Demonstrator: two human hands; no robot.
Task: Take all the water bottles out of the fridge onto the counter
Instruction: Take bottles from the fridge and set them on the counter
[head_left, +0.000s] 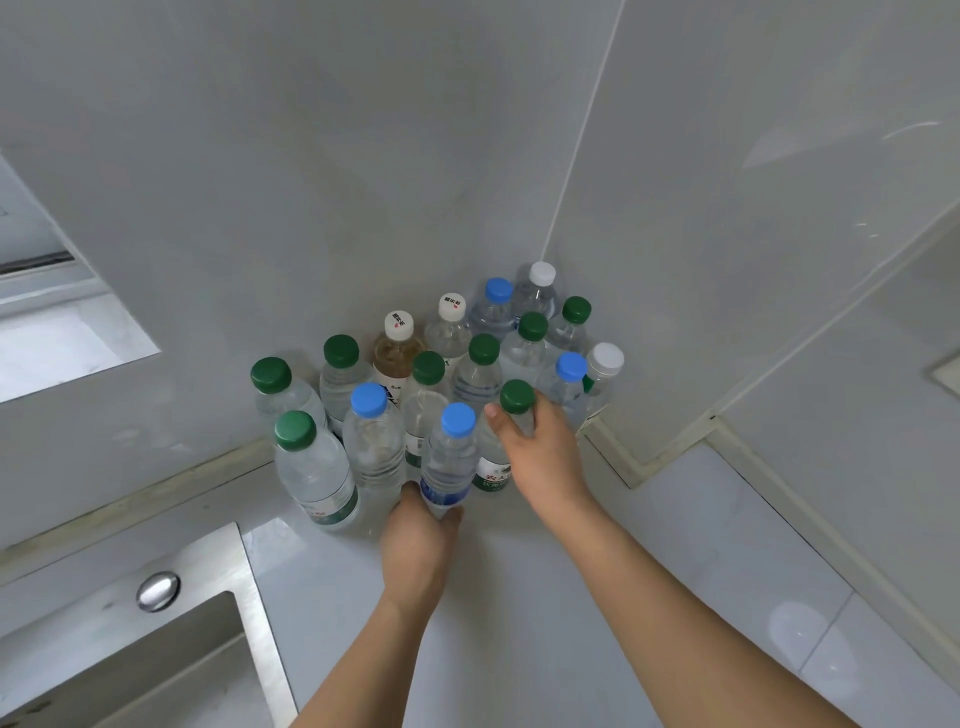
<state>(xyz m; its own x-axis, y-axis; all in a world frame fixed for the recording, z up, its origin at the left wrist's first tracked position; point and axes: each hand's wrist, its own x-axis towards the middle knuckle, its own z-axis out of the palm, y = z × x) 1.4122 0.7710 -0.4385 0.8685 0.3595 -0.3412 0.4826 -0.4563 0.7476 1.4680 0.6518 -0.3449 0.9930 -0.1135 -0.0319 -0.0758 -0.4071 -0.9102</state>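
Several water bottles stand upright in a cluster in the corner of the white counter (545, 582), with green, blue and white caps. My left hand (418, 545) grips the lower body of a blue-capped bottle (449, 457) at the front of the cluster. My right hand (540, 457) grips a green-capped bottle (511, 415) around its upper body, just right of the blue-capped one. Both bottles stand upright on the counter. One bottle (396, 353) with a white cap holds amber liquid. The fridge is out of view.
A steel sink (171, 654) with a round knob (158, 591) lies at the lower left. Grey walls meet behind the bottles. A window ledge (62, 338) sits at the left. The counter runs on toward the lower right.
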